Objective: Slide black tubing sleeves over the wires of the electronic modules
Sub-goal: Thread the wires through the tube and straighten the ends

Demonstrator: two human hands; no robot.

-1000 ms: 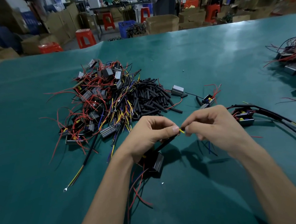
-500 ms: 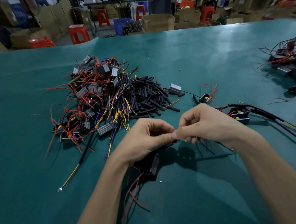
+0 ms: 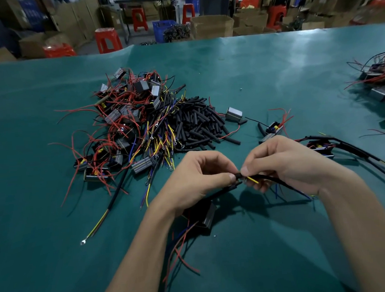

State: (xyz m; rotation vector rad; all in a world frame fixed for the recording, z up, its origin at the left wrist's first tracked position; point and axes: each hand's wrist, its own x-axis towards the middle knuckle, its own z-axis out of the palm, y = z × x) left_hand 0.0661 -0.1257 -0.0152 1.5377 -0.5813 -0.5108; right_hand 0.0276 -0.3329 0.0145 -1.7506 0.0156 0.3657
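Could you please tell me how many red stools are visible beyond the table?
5 red stools: one low at far left, one beside it, two further back at centre, one at right. Clutter may hide others; a blurred red shape far right is unclear.

2 hands point(image 3: 202, 176) on the job, 1 module point(image 3: 204, 215) under them. 4 red stools point(image 3: 107, 39) behind the table; 1 blue crate point(image 3: 164, 29). Sleeve pile point(image 3: 197, 123) and module heap point(image 3: 122, 123): too many to count.
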